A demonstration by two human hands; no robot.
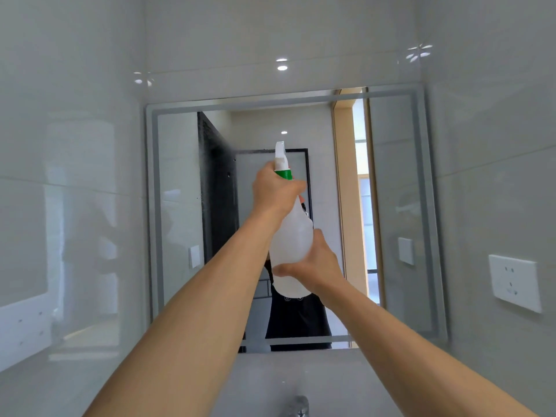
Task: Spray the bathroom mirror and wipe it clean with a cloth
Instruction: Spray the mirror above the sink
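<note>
Mirror (186,206) glass hangs on the tiled wall just beyond the fingers. Left hand (275,188) fingers are clamped around the neck of a white spray bottle (290,239), under its green collar; right hand (316,263) fingers wrap its lower body, nozzle pointing at the glass.

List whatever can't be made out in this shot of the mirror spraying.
Head view only:
- Cloth: not in view anywhere.
- Spray bottle trigger: hidden behind the left hand, so squeezing can't be confirmed.
- Bottle base: partly covered by the right hand.
- Liquid level: bottle too cloudy to tell.
- Tap: cut off by the bottom edge.
- Mirror centre: blocked by arms and bottle.
</note>
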